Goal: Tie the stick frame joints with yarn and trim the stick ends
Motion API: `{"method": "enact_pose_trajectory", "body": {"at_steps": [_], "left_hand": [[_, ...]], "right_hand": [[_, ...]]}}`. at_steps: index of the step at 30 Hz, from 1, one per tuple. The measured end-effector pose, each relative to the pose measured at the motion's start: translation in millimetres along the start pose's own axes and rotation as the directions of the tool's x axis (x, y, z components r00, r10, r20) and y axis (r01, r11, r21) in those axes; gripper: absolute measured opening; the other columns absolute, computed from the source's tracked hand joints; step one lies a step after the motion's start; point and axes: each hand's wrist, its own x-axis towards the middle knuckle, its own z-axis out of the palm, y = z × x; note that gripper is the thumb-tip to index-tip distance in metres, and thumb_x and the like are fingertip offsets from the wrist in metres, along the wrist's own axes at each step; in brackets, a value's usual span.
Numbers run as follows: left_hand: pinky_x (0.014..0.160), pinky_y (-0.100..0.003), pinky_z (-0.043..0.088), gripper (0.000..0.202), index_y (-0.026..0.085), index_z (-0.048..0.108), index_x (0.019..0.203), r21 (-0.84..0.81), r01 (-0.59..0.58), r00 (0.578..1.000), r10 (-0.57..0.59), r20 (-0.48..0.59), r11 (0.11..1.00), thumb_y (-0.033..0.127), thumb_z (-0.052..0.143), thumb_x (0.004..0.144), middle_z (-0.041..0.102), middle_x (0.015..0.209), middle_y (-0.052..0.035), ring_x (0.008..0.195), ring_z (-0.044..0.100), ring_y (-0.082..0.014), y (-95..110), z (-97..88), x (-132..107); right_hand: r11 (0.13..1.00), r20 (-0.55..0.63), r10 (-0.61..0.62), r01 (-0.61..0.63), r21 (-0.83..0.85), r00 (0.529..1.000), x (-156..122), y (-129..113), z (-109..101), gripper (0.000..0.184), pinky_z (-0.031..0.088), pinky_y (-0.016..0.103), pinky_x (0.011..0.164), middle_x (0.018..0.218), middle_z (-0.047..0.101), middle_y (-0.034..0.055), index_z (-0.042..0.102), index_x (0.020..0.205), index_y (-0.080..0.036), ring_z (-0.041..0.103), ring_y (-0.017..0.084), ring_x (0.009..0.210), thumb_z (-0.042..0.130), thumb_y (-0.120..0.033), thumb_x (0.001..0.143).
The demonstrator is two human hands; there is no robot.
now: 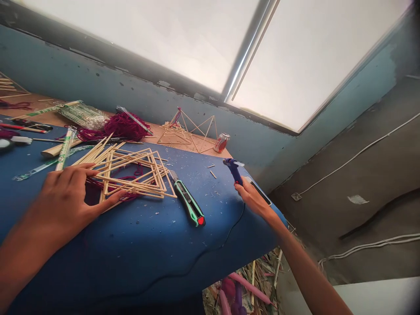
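Observation:
My left hand (67,192) lies open, fingers spread, on a flat pile of thin wooden stick frames (134,170) wound with maroon yarn, on the blue table cover (138,245). At the table's right edge my right hand (251,194) is closed round the handle of a blue glue gun (233,168); its nozzle points up and away, and its black cord runs down over the cover. A green and black utility knife (189,203) lies between the two hands.
A stick pyramid frame (187,129) and a red drink can (222,142) stand by the wall under the window. Maroon yarn (123,126), packets of sticks (82,114) and pens lie at the back left. Scraps litter the floor (249,284) below the table's edge.

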Motion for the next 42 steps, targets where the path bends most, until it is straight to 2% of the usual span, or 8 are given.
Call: {"method": "enact_pose_trajectory", "body": {"at_steps": [8,15,18,21,24,27,33,42], "left_hand": [[0.108,-0.06,0.05,0.131,0.011,0.062,0.114,0.03,0.01,0.999,-0.011,0.034,0.999,0.111,0.0,0.06,0.064,0.134,-0.024,0.124,0.058,-0.047,12.9,-10.3,-0.2],[0.105,-0.061,0.051,0.106,0.016,0.059,0.109,0.011,-0.093,0.995,0.093,-0.037,0.996,0.106,0.013,0.074,0.066,0.13,-0.0216,0.121,0.06,-0.0456,4.8,-5.1,-2.9],[0.11,-0.062,0.048,0.092,0.016,0.058,0.114,-0.015,-0.145,0.989,0.145,-0.036,0.989,0.096,0.024,0.086,0.064,0.131,-0.0226,0.127,0.057,-0.045,4.4,-6.8,-6.0],[0.11,-0.06,0.048,0.079,0.016,0.057,0.121,-0.021,-0.139,0.99,0.139,-0.013,0.99,0.087,0.042,0.09,0.062,0.135,-0.0203,0.13,0.055,-0.0431,4.1,-8.0,-9.0],[0.112,-0.058,0.047,0.073,0.017,0.055,0.127,-0.016,-0.113,0.994,0.113,0.004,0.993,0.079,0.059,0.088,0.061,0.138,-0.0179,0.133,0.054,-0.0416,4.8,-9.6,-10.8],[0.114,-0.056,0.047,0.07,0.017,0.055,0.127,-0.024,-0.1,0.995,0.1,0.01,0.995,0.072,0.069,0.085,0.061,0.14,-0.0163,0.134,0.053,-0.0404,6.8,-12.1,-12.0],[0.112,-0.055,0.048,0.063,0.017,0.057,0.121,-0.07,-0.081,0.997,0.082,0.005,0.994,0.063,0.077,0.082,0.061,0.141,-0.0159,0.132,0.053,-0.0395,9.7,-13.6,-13.5],[0.108,-0.054,0.051,0.051,0.021,0.059,0.105,-0.141,-0.048,0.999,0.046,-0.016,0.989,0.063,0.078,0.082,0.064,0.13,-0.0147,0.127,0.055,-0.0383,10.8,-13.1,-14.6]], "right_hand": [[0.902,-0.013,-0.035,0.026,-0.43,0.999,15.2,-0.5,8.0,0.035,0.06,0.042,0.089,0.12,0.069,0.0085,0.065,0.125,-0.017,0.069,0.02,0.101,0.064,-0.043,0.102],[0.816,-0.067,-0.159,0.093,-0.57,0.985,10.9,-2.1,7.3,0.033,0.057,0.043,0.088,0.128,0.064,0.0146,0.062,0.13,-0.014,0.067,0.025,0.104,0.059,-0.029,0.101],[0.804,-0.127,-0.275,0.155,-0.574,0.953,2.0,-27.4,11.6,0.04,0.054,0.048,0.085,0.138,0.056,0.0249,0.06,0.132,-0.008,0.063,0.037,0.116,0.052,-0.023,0.096],[0.78,-0.106,-0.456,0.339,-0.525,0.884,-7.8,-74.6,29.1,0.035,0.051,0.046,0.096,0.131,0.062,0.0184,0.062,0.129,-0.014,0.06,0.034,0.121,0.044,-0.027,0.102],[0.664,0.082,-0.651,0.619,-0.421,0.754,-14.7,-132.0,59.8,0.028,0.049,0.032,0.096,0.113,0.071,0.005,0.068,0.116,-0.025,0.064,0.02,0.111,0.043,-0.036,0.109],[0.525,0.209,-0.745,0.75,-0.403,0.634,-13.0,-176.8,93.4,0.026,0.046,0.031,0.077,0.106,0.073,0.0046,0.069,0.108,-0.022,0.066,0.02,0.101,0.048,-0.038,0.109],[0.5,0.191,-0.725,0.696,-0.515,0.662,-6.8,-198.3,127.2,0.027,0.028,0.032,0.059,0.096,0.07,0.0059,0.066,0.094,-0.018,0.063,0.016,0.08,0.044,-0.023,0.109],[0.387,0.191,-0.769,0.681,-0.622,0.61,-11.1,-190.9,130.3,0.031,0.034,0.035,0.063,0.1,0.075,0.0069,0.071,0.105,-0.022,0.057,0.019,0.085,0.041,-0.017,0.107]]}}
